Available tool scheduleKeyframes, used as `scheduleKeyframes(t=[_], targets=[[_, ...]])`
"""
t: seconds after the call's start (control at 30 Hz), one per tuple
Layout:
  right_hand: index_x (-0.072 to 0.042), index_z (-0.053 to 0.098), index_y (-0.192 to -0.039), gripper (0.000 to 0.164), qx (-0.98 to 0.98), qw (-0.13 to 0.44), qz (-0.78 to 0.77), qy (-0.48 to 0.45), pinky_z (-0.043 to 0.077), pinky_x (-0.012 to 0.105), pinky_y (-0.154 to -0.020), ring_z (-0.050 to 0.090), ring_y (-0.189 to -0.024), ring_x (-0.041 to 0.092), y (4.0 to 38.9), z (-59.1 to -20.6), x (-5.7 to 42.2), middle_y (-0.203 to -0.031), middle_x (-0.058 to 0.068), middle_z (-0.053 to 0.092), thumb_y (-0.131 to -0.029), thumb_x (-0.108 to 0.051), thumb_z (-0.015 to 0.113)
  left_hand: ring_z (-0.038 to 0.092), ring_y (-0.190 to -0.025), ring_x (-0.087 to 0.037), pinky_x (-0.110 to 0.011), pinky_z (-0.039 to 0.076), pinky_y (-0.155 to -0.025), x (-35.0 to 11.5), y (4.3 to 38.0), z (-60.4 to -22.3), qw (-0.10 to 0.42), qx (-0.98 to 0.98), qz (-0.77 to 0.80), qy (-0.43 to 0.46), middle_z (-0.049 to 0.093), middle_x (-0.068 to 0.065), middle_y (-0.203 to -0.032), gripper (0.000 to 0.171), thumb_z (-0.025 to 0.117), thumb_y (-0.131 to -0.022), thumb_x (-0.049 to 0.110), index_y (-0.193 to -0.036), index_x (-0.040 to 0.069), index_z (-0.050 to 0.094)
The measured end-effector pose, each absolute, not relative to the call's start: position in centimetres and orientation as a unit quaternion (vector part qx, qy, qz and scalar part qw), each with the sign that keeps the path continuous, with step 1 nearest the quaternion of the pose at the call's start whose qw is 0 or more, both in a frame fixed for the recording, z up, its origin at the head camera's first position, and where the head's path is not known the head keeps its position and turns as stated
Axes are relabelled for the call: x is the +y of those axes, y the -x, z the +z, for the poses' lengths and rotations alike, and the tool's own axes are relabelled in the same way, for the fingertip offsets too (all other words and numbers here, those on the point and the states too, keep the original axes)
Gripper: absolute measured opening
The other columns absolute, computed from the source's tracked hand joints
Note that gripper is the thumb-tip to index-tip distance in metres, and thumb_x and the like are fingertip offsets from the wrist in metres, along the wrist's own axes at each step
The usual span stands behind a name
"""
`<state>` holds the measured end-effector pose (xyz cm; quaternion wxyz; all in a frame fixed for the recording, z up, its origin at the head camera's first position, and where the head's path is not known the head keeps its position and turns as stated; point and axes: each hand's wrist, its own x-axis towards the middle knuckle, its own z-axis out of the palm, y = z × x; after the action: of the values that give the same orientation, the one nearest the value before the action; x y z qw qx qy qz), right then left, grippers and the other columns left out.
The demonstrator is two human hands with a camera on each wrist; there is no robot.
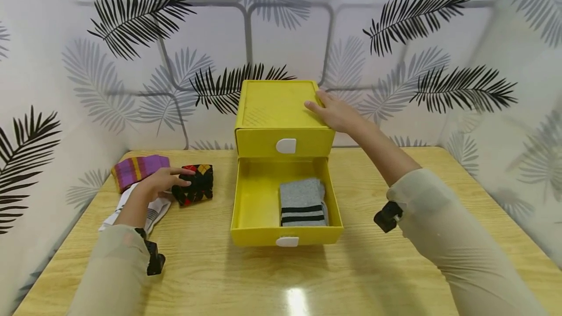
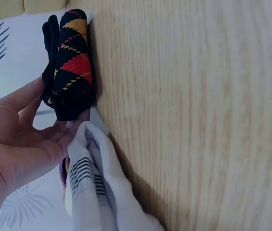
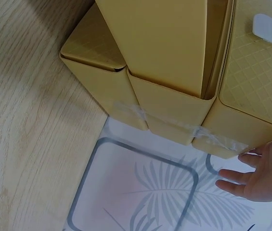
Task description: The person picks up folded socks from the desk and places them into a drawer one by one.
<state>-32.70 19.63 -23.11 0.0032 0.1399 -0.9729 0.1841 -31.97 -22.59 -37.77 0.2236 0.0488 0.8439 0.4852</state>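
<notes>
My left hand (image 1: 160,182) lies at the left end of a folded black argyle sock bundle (image 1: 201,184) with red and yellow diamonds. In the left wrist view its outstretched fingers touch the bundle (image 2: 73,62). Nearly straight, the fingers of my right hand (image 1: 338,109) rest against the top right edge of a yellow drawer unit (image 1: 281,104). The right wrist view shows three stacked compartments taped together, the middle drawer (image 3: 160,43) pulled out. Folded grey socks (image 1: 300,196) with black stripes lie on the right side of that drawer.
Beside my left hand are white socks (image 1: 160,208) with dark stripes and a purple plaid sock bundle (image 1: 138,169). All stand on a wooden table (image 1: 193,267). A leaf-patterned wall covering (image 1: 290,43) rises behind the unit. Each wrist wears a small black camera (image 1: 388,216).
</notes>
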Motion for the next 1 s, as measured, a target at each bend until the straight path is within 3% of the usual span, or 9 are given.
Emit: scheduleKeyframes(t=[0.23,0.67,0.83,1.0], targets=[[-0.002,0.010,-0.147,0.071,-0.971,0.011,0.189,-0.144,0.008,0.044,-0.108,0.008,-0.136,0.032,32.6,-23.1,19.7,-0.150,0.017,0.010,-0.098,-0.050,0.026,0.008,-0.126,-0.055,-0.051,0.038,-0.091,-22.1,31.5,-37.1,0.230,0.829,0.506,-0.052,-0.004,-0.024,-0.149,0.054,0.054,-0.094,0.018,-0.142,0.004,0.033],[-0.006,0.009,-0.148,0.072,-0.972,0.004,0.194,-0.135,0.009,0.047,-0.107,0.009,-0.135,0.034,32.7,-23.4,19.9,-0.150,0.018,0.010,-0.096,-0.053,0.025,0.009,-0.127,-0.054,-0.052,0.034,-0.096,-21.7,29.8,-34.7,0.239,0.820,0.514,-0.082,-0.005,-0.023,-0.149,0.054,0.054,-0.094,0.021,-0.142,0.004,0.034],[-0.005,0.009,-0.148,0.072,-0.970,0.003,0.199,-0.139,0.009,0.047,-0.107,0.009,-0.136,0.033,32.6,-23.4,19.7,-0.150,0.018,0.010,-0.096,-0.053,0.026,0.017,-0.127,-0.051,-0.052,0.037,-0.094,-21.5,28.9,-33.9,0.236,0.820,0.509,-0.111,0.007,-0.024,-0.149,0.055,0.055,-0.094,0.023,-0.141,0.004,0.036],[-0.005,0.007,-0.148,0.073,-0.970,0.002,0.199,-0.139,0.009,0.047,-0.107,0.008,-0.136,0.033,32.6,-23.2,19.6,-0.150,0.018,0.009,-0.096,-0.053,0.026,0.035,-0.123,-0.043,-0.053,0.037,-0.093,-20.8,27.7,-32.5,0.222,0.818,0.511,-0.144,0.025,-0.025,-0.144,0.054,0.056,-0.093,0.023,-0.140,0.002,0.038]])
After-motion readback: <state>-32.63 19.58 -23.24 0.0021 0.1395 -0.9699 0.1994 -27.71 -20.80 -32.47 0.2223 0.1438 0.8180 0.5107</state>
